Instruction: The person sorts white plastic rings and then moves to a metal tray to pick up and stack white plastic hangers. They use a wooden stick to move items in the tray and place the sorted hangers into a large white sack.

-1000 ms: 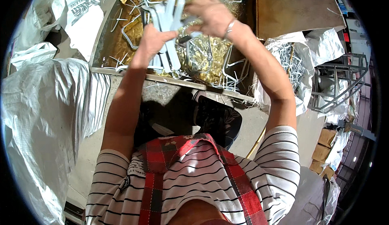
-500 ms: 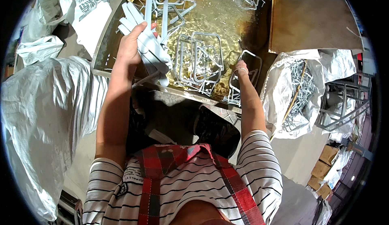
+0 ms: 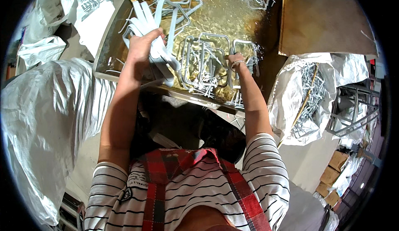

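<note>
My left hand (image 3: 143,50) is closed around a bundle of flat, pale grey metal strips (image 3: 166,60) with bent ends, above the left side of a metal tank (image 3: 109,29) of yellowish liquid. My right hand (image 3: 236,59) grips a bent metal frame (image 3: 245,42) in the tank's right half, and the liquid splashes beside it. Just left of that hand, rounded rectangular metal frames (image 3: 214,34) and several thin pieces lie in the liquid. More bent frames (image 3: 183,2) are piled beyond the bundle. The fingertips of my right hand are hidden.
A white sack (image 3: 278,102) of short metal rods, with a long thin stick, stands right of the tank. A brown board (image 3: 326,23) rises at the far right. Large white sacks (image 3: 45,118) crowd the left. Cardboard boxes (image 3: 329,175) and metal racks (image 3: 353,110) are farther right.
My right hand has moved left and away from me with a metal frame, which now stirs up splashes. My left hand and its bundle have shifted slightly to the right.
</note>
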`<state>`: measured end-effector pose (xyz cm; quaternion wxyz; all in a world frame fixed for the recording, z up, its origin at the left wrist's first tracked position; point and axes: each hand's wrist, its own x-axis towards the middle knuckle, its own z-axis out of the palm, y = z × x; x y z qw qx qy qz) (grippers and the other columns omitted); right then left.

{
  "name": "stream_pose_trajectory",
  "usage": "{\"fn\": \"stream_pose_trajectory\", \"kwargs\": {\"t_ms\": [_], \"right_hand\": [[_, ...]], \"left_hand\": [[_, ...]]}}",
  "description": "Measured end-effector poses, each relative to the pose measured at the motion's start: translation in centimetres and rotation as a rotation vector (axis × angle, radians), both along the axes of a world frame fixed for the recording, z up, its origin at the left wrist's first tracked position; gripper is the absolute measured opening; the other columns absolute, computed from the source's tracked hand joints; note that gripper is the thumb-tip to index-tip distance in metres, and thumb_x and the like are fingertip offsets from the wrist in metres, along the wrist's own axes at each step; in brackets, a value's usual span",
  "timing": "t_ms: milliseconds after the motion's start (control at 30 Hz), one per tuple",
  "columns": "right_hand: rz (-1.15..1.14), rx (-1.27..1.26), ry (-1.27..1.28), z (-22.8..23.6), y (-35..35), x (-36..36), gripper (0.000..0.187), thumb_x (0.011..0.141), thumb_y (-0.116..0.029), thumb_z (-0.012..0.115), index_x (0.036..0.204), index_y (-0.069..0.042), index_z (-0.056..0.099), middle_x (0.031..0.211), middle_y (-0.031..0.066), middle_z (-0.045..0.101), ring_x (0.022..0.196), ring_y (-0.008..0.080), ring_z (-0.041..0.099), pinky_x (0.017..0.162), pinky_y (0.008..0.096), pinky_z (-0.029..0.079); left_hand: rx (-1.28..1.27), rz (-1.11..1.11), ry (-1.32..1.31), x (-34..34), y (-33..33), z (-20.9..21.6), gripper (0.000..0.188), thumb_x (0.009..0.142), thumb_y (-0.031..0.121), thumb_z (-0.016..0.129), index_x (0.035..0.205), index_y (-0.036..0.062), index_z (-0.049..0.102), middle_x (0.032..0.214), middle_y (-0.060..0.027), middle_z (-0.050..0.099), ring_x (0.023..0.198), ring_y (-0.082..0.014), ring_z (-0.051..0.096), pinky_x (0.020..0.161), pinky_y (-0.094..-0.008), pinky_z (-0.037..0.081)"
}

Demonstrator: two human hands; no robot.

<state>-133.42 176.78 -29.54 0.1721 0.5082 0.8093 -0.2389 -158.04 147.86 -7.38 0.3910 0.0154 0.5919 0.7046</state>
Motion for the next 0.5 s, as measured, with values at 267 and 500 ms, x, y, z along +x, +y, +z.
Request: {"fn": "stream_pose_trajectory", "kwargs": {"t_ms": [267,500], "right_hand": [[-0.328,-0.055,0.247,7.6,-2.7,-2.6,0.028,0.065,-0.020,0.071,0.081,0.002,0.065,0.077,0.0176,0.065,0.072,0.0266,0.064,0.067,0.0361,0.050],[-0.065,-0.053,0.741,21.2,-10.7,-6.6,0.046,0.064,-0.014,0.074,0.099,0.005,0.051,0.084,0.0153,0.063,0.072,0.0223,0.061,0.066,0.0317,0.050]], "left_hand": [[0.052,-0.107,-0.025,0.5,-1.1,-0.7,0.018,0.080,0.014,0.060,0.086,-0.0034,0.060,0.075,-0.0085,0.062,0.065,-0.0154,0.058,0.061,-0.0255,0.046],[0.126,-0.176,-0.245,4.0,1.0,0.0,0.031,0.074,0.004,0.068,0.101,-0.0075,0.058,0.085,-0.0135,0.062,0.073,-0.0200,0.063,0.064,-0.0309,0.054]]}}
